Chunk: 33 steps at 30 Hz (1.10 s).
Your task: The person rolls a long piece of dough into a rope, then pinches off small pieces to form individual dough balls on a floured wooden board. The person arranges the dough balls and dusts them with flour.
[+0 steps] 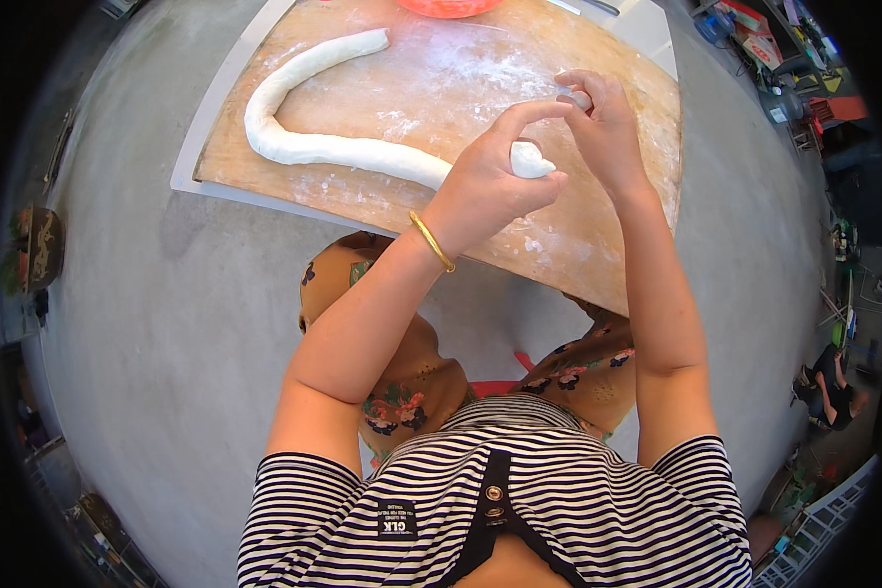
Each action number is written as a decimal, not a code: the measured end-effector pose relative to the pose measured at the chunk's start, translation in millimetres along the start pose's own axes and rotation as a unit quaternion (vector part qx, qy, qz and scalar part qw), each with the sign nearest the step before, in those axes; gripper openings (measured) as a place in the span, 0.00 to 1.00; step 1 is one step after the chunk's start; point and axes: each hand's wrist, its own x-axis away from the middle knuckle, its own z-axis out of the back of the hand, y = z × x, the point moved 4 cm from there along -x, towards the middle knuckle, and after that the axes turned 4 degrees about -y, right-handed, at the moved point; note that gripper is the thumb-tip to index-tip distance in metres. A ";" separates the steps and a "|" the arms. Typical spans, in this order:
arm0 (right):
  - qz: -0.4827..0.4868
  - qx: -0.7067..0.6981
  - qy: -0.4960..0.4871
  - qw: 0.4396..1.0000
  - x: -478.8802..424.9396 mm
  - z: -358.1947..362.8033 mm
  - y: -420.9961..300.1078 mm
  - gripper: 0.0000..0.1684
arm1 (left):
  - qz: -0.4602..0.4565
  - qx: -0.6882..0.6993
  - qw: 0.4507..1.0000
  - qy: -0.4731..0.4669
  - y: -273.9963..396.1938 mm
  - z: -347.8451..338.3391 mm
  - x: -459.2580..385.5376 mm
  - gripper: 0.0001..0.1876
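Observation:
A long, curved rope of white dough (323,149) lies on a floured wooden board (338,88), bending at the left. My left hand (485,173) is closed around its near end, and the rounded tip of dough pokes out between thumb and forefinger. Just to the right, my right hand (603,125) holds a small piece of dough (579,100) in its fingers, above the board. The two hands are close together, with the left forefinger reaching to the right hand. Whether they touch is hard to tell.
A red bowl (448,6) stands at the board's far edge. A white surface (191,158) shows beneath the board. A knife-like object (564,6) lies at the far right. A person (834,386) is in the distance at the right, near scattered household items.

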 end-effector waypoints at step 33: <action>-0.159 -0.047 0.076 0.983 9.1 5.7 -22.1 0.15 | -0.051 -0.158 0.985 0.044 8.1 -1.4 11.6 0.09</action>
